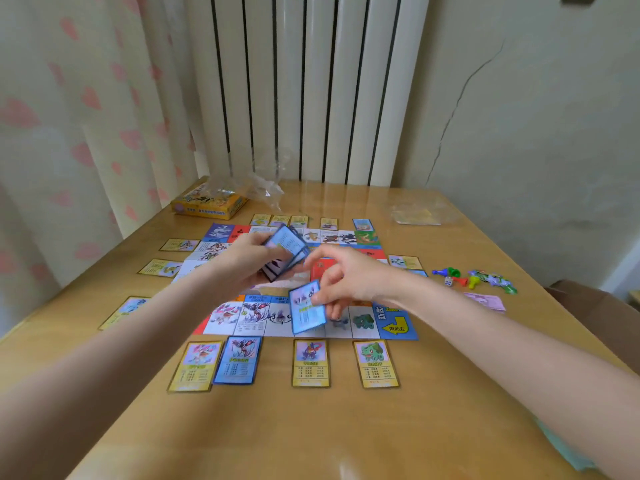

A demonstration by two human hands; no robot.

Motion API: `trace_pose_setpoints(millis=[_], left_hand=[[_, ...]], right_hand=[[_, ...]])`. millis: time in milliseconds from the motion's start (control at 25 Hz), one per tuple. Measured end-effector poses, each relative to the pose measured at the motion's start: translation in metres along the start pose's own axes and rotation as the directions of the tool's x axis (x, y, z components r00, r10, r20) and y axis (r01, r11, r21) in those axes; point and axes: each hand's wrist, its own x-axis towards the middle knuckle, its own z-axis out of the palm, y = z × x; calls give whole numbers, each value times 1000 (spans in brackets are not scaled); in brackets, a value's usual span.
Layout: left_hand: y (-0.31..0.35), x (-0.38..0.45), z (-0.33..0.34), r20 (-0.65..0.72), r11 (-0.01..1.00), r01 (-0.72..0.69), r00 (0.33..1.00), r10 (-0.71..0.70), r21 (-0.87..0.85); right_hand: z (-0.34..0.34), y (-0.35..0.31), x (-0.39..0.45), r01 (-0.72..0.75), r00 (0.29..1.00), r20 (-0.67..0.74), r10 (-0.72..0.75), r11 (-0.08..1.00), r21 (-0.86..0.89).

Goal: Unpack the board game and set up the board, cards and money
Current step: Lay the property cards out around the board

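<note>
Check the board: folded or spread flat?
Spread flat. The board lies open on the table, its near and far rows of squares both showing, cards laid around it.

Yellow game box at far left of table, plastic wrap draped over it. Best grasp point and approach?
Grip the yellow box across its two long side walls, coming from above at the near end. It lies flat, low and rectangular, and the crumpled plastic wrap covers its far right part, so the near end is likely the freest.

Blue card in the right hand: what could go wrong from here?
1. The right hand pinches the blue card only at its edge, tilted above the board; it could slip.
2. The left hand holds a fanned stack of cards that might spill.
3. The forearms hover over the laid-out cards and could nudge them.
</note>
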Motion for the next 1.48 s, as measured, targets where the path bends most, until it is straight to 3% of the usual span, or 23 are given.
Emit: trace_pose_setpoints(millis=[120, 320, 520, 680, 800, 960, 1200, 1480], left_hand=[[-9, -12, -23, -19, 981, 72, 997, -77, -179], [-14, -28, -29, -19, 982, 67, 997, -71, -179], [-13, -35, -23, 10, 977, 68, 998, -68, -203], [-16, -36, -23, 9, 967, 90, 996, -90, -238], [-18, -35, -25, -1, 949, 106, 994, -112, -297], [-18, -35, -21, -9, 988, 47, 999, -49, -144], [-15, -30, -6, 81, 981, 14, 997, 1, -196], [-15, -22, 2, 148, 990, 86, 987, -68, -115]], right_hand=[[32, 6, -2, -32, 999, 43, 33, 999, -22], [62, 8, -6, -103, 995, 12, 103, 995, -6], [72, 5, -1, -97, 995, -35, 90, 895, -436], [72, 4, 3, -79, 996, -10, 88, 827, -557], [60, -3, 5, -136, 990, -93, 110, 925, -354], [31, -12, 11, -142, 943, -305, 136, 990, 0], [18, -6, 11, -113, 941, -312, 131, 991, 73], [-10, 7, 12, -46, 888, -437, 142, 974, 223]])
